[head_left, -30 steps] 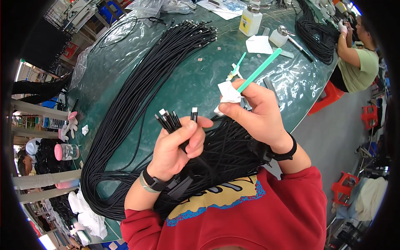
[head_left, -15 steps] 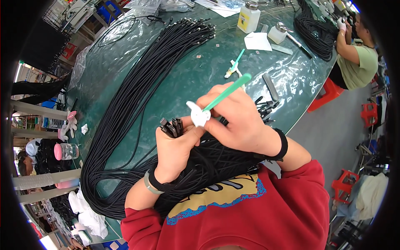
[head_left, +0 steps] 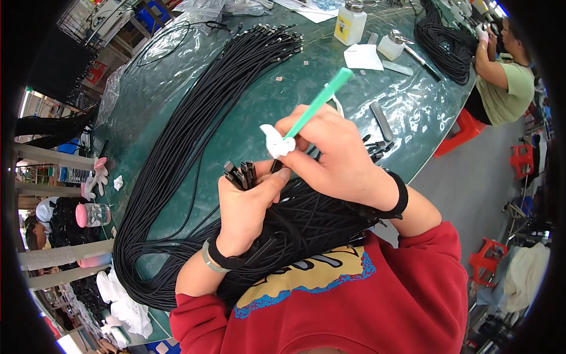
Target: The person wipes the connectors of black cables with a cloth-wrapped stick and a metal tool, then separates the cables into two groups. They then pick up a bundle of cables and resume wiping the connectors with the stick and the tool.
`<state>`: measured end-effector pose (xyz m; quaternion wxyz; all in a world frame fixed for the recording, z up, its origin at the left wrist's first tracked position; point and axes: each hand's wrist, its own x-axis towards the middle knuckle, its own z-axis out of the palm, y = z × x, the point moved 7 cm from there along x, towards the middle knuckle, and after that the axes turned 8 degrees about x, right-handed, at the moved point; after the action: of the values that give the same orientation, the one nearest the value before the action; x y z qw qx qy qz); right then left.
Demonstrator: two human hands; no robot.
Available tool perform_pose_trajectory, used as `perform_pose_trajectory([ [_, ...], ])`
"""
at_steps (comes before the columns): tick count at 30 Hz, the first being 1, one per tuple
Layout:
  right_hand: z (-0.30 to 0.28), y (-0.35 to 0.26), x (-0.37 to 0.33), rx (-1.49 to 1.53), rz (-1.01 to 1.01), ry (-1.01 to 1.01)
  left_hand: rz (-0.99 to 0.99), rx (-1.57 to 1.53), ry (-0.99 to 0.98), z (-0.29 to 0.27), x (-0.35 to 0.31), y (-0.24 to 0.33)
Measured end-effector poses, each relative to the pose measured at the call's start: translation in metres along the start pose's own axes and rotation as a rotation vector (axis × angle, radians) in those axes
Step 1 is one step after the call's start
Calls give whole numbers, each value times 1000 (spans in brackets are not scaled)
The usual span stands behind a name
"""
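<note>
My left hand (head_left: 243, 206) is closed around a bunch of black cables, their plug ends (head_left: 239, 176) sticking up past the thumb. One more black plug (head_left: 276, 166) shows between the left thumb and forefinger. Just above it, my right hand (head_left: 342, 158) pinches a green stick (head_left: 319, 103) together with a white cloth wad (head_left: 277, 142) at the stick's lower end. Whether the cloth touches that plug I cannot tell. A thick heap of black cables (head_left: 300, 227) lies under both hands, against my body.
A long bundle of black cables (head_left: 171, 153) curves across the green table (head_left: 247, 118). Two bottles (head_left: 350, 25) stand at the back beside a white paper (head_left: 363, 57). A grey bar (head_left: 381, 121) lies right of my hand. A co-worker (head_left: 504, 76) sits at the far right.
My right hand has lifted a little, up and away from the left hand, with the green stick and cloth. The single plug at the left fingertips now shows. My left hand has barely moved.
</note>
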<state>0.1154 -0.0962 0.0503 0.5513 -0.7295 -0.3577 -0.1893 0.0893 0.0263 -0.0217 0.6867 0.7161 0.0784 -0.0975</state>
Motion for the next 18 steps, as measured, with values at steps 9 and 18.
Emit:
perform_pose_trajectory([
  [9,-9,13,-14,32,111,-11,-6,-34,-7,0,1,-1],
  [18,-9,10,-2,-9,84,2,9,-22,-37,2,1,0],
])
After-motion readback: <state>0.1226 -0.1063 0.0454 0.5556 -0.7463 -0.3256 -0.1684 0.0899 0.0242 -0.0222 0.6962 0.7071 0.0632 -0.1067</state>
